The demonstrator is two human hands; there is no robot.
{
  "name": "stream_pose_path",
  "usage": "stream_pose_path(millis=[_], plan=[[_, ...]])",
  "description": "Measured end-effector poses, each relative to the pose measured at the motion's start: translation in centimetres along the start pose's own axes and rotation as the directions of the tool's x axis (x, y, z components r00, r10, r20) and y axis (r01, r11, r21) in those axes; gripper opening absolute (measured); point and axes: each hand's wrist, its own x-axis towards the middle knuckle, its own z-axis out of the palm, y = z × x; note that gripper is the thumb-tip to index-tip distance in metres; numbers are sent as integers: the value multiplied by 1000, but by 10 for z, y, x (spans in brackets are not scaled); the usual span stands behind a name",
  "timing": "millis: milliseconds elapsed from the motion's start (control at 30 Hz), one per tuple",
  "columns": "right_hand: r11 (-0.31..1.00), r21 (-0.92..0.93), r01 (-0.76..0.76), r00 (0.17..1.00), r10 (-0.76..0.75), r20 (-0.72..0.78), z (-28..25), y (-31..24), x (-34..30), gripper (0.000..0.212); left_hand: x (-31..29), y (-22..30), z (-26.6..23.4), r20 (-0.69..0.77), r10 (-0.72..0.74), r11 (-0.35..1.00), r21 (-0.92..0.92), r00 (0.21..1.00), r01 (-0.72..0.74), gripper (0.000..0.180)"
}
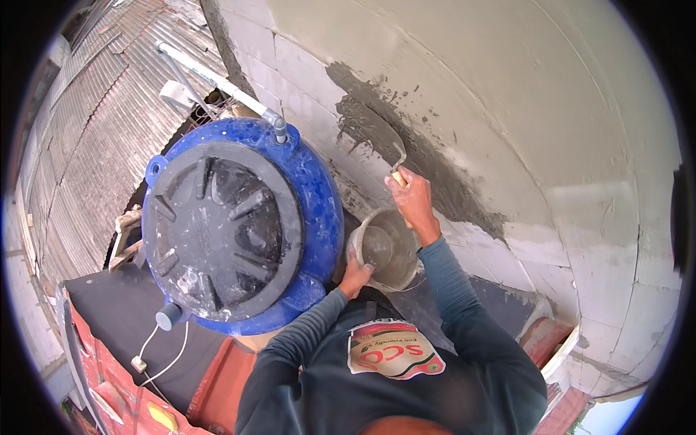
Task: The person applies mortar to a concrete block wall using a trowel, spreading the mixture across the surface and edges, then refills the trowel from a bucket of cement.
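My right hand (413,201) is closed round the wooden handle of a trowel (397,155), whose blade lies against wet grey mortar (448,178) on the block wall (304,76). The blade is partly smeared and blends in with the mortar. Lower down, my left hand (355,275) grips the near left rim of a round bucket (400,281), tilted so that its mortar-stained inside faces up. A little wet grey mix coats the bucket's bottom. The fingers on the bucket's outer side are partly hidden.
A large blue water tank (319,196) with a black lid (221,232) stands close on the left, a white pipe (217,81) running from its top. Corrugated roofing (101,109) lies beyond. Smooth plaster (507,72) covers the upper wall. Red roof sheets (217,384) and a white cable (163,373) are below.
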Motion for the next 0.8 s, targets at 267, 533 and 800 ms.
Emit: stream_pose_path(millis=[267,533,800], plan=[[977,169,-127,989,138,-53,-17,-21,-24,32,10,-17,-5,22,37,999,-35,999,-36,99],[982,116,-150,988,147,35,-22,-1,0,43,-9,17,-2,29,-59,998,-9,998,59,100],[998,-64,-3,989,13,148,20,12,16,46,-18,31,3,30,-75,996,-47,997,76,99]])
